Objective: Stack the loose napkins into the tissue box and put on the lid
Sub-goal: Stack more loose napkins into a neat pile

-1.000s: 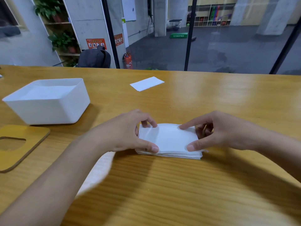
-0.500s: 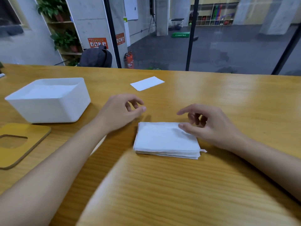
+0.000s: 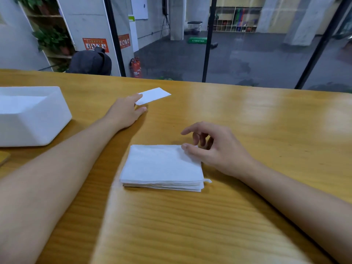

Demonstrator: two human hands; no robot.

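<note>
A stack of white napkins (image 3: 162,166) lies on the wooden table in front of me. My right hand (image 3: 215,149) hovers at its far right corner, thumb tip touching the top napkin, fingers loosely curled and holding nothing. One loose napkin (image 3: 155,95) lies farther back. My left hand (image 3: 127,111) reaches out to it with fingers extended, fingertips at its near left end. The white tissue box (image 3: 34,119) stands open at the left. Only a corner of its wooden lid (image 3: 2,159) shows at the left edge.
The table (image 3: 257,130) runs wide to the right and toward me. Behind its far edge stand glass panels with black posts, a dark backpack (image 3: 91,61) and a red fire extinguisher (image 3: 136,67).
My left hand left the stack and stretched forward to the loose napkin. My right hand let go of the stack's edge and stays at its far right corner. The view shifted right.
</note>
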